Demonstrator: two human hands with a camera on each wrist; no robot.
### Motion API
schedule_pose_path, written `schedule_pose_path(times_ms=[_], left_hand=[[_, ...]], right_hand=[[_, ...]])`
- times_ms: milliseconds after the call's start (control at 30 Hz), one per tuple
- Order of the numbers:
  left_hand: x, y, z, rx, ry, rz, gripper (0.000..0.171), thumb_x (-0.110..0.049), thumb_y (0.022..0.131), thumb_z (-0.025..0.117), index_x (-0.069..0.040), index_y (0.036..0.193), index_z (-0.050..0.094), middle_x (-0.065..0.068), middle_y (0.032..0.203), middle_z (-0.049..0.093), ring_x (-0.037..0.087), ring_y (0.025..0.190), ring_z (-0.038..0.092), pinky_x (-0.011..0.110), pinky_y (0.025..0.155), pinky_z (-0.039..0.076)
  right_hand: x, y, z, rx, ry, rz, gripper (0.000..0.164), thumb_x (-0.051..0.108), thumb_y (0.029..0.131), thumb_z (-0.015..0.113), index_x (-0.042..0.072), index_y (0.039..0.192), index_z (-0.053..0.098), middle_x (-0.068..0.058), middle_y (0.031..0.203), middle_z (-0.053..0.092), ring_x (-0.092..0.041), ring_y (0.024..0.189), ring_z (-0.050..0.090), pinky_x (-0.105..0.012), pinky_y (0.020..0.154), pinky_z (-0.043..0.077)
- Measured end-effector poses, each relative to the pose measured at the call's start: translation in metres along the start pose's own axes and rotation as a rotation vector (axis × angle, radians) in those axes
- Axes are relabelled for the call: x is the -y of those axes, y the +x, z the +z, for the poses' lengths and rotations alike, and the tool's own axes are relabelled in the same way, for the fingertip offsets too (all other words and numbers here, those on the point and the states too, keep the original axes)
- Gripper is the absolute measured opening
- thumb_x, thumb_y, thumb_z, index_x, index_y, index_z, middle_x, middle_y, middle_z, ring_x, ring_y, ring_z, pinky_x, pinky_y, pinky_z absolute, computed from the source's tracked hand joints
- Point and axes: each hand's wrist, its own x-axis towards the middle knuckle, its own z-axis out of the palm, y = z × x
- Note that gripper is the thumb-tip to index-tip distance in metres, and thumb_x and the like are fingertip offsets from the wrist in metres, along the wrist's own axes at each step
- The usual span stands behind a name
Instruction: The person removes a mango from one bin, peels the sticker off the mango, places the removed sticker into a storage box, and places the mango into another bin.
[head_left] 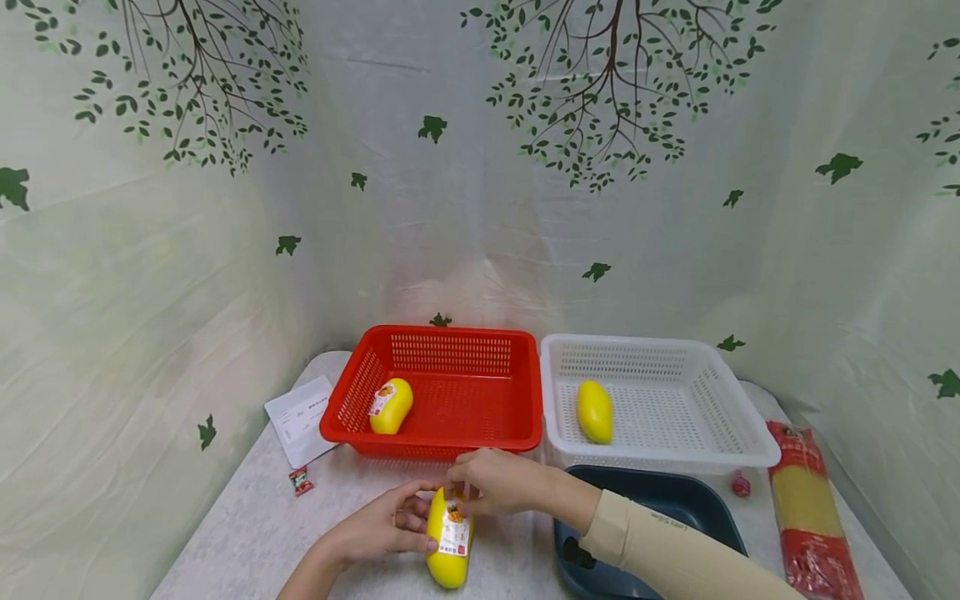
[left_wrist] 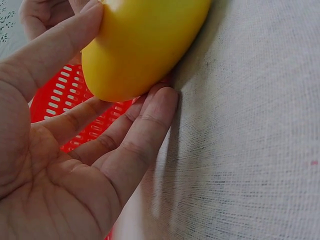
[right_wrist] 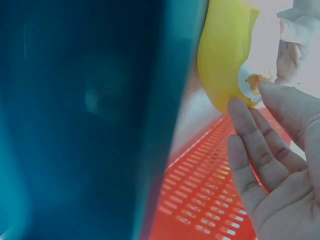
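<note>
A yellow mango (head_left: 447, 575) with a white printed label (head_left: 453, 538) stands out near the table's front, label up. My left hand (head_left: 378, 523) holds its left side, the thumb on the near part and the fingers farther up. In the left wrist view the fingers (left_wrist: 145, 125) reach under the mango (left_wrist: 135, 55). At the far end my right hand (head_left: 498, 483) pinches the tip. The right wrist view has the thumb (right_wrist: 285, 102) on the label's rounded, picture-printed end, with fingertips against the mango's tip (right_wrist: 225, 60).
Behind the hands, a red basket (head_left: 450, 334) contains another labelled mango (head_left: 392, 407). Beside it, a white basket (head_left: 660, 459) contains a mango (head_left: 595, 412) without visible label. A dark blue tub (head_left: 697, 492) lies under the right forearm. Around them are a noodle pack (head_left: 806, 500), small wrapped candies (head_left: 301, 481) and paper (head_left: 300, 421).
</note>
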Motion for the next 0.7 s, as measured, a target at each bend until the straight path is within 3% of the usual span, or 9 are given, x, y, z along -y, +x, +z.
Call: schedule_pose_path(times_ms=[400, 700], left_hand=[[0.0012, 0.0013, -0.0022, 0.053, -0.064, 0.016, 0.075, -0.015, 0.090, 0.088, -0.014, 0.155, 0.050, 0.010, 0.125, 0.066, 0.023, 0.105, 0.066, 0.035, 0.092, 0.064], [0.0042, 0.0006, -0.0016, 0.065, -0.060, 0.023, 0.077, -0.014, 0.091, 0.086, -0.013, 0.157, 0.047, 0.009, 0.127, 0.066, 0.023, 0.108, 0.067, 0.038, 0.098, 0.064]], right_hand=[[0.0028, 0.0043, 0.0004, -0.028, 0.004, 0.015, 0.009, 0.023, 0.097, 0.083, 0.021, 0.104, 0.078, 0.013, 0.092, 0.072, 0.003, 0.080, 0.061, -0.005, 0.076, 0.052], [0.0049, 0.0049, -0.0008, -0.022, 0.027, 0.032, 0.005, 0.023, 0.098, 0.080, 0.021, 0.098, 0.076, 0.014, 0.087, 0.068, 0.003, 0.077, 0.058, -0.006, 0.074, 0.052]])
